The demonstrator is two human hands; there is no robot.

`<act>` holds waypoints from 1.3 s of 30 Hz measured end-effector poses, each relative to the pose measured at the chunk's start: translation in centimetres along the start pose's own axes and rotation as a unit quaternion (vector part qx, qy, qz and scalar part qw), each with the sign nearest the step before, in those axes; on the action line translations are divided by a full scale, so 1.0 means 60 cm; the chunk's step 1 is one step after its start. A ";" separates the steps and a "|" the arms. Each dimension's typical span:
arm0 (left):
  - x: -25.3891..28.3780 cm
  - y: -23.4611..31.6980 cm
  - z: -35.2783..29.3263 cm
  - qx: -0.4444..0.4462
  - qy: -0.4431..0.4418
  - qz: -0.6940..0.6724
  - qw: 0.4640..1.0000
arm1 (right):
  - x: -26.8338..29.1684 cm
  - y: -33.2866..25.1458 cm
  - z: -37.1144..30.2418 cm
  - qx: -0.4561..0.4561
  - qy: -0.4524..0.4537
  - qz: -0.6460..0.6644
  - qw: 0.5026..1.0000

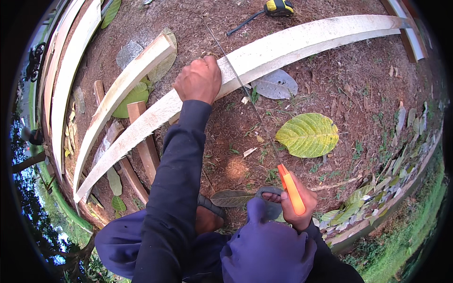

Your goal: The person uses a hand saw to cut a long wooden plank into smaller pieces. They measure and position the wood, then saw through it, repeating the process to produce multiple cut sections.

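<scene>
A long pale wooden plank point(283, 47) runs from the lower left to the upper right, its line bent by the lens. My left hand point(200, 80) is closed on the plank near its middle, knuckles up. In my right hand point(302, 203), lower right of centre, is the orange handle of a hand saw point(292, 191). The thin blade stretches up and left from that handle and crosses the plank just right of my left hand. How deep the teeth sit in the wood, I cannot tell.
A shorter pale beam point(137, 66) lies to the left, with brown wood pieces point(146, 155) under the plank. Long boards point(71, 80) line the far left. A yellow and black tape measure point(278, 8) rests at the top. A yellow-green leaf point(307, 135) lies beside the blade.
</scene>
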State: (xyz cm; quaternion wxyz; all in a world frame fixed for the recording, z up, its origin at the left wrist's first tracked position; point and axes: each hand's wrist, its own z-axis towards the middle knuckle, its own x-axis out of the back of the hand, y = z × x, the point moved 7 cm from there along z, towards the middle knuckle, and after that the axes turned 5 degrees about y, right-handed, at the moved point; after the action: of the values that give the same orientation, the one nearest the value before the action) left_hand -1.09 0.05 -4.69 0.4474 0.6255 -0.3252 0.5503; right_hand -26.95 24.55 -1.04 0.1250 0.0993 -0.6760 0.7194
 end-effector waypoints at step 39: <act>0.006 0.006 0.003 -0.013 0.006 0.004 1.000 | 0.004 0.008 0.039 -0.015 -0.028 0.006 0.999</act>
State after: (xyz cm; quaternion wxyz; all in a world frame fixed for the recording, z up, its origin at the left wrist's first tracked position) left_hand -1.29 -0.24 -4.29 0.4548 0.6149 -0.3320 0.5521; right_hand -27.40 22.22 -1.29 0.1031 0.1130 -0.6904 0.7071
